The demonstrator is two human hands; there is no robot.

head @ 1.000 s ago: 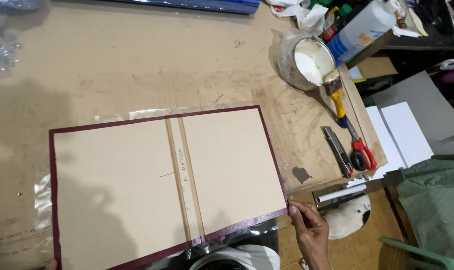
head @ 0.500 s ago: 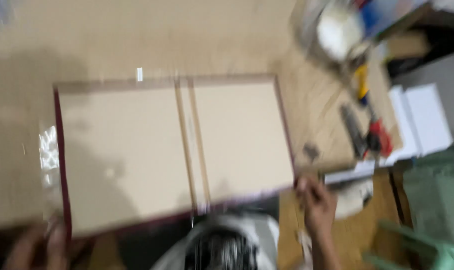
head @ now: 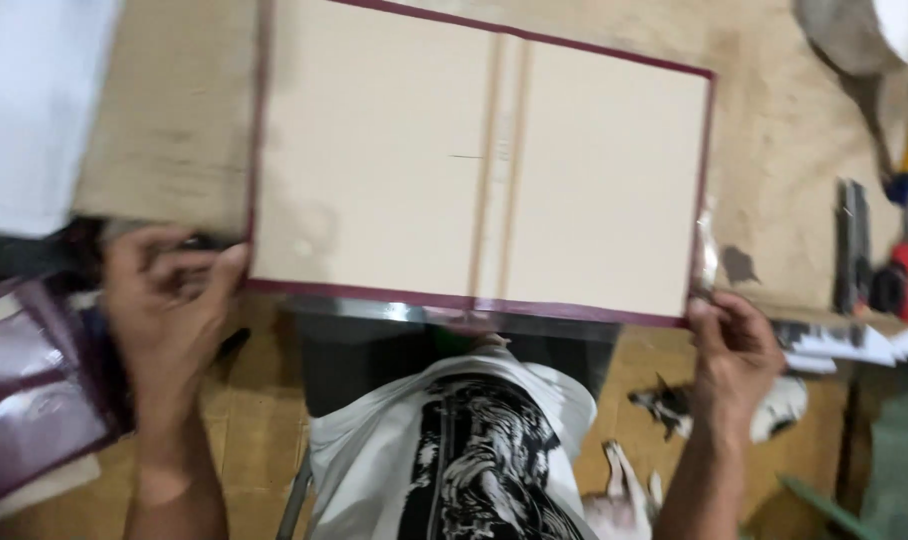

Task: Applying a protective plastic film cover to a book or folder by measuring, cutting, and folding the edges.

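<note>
Two hands pinch the near corners of the flat tan board book cover with maroon cloth edging (head: 479,165), open on the worn wooden bench (head: 164,170): left hand (head: 169,300) at its left corner, right hand (head: 734,345) at its right, both grips clenched on the edging. Judged, it is being squared; turning the edging in needs firm pressure. Red-handled scissors (head: 899,280) lie beyond its right edge, a maroon sheet (head: 34,390) below-left.
</note>
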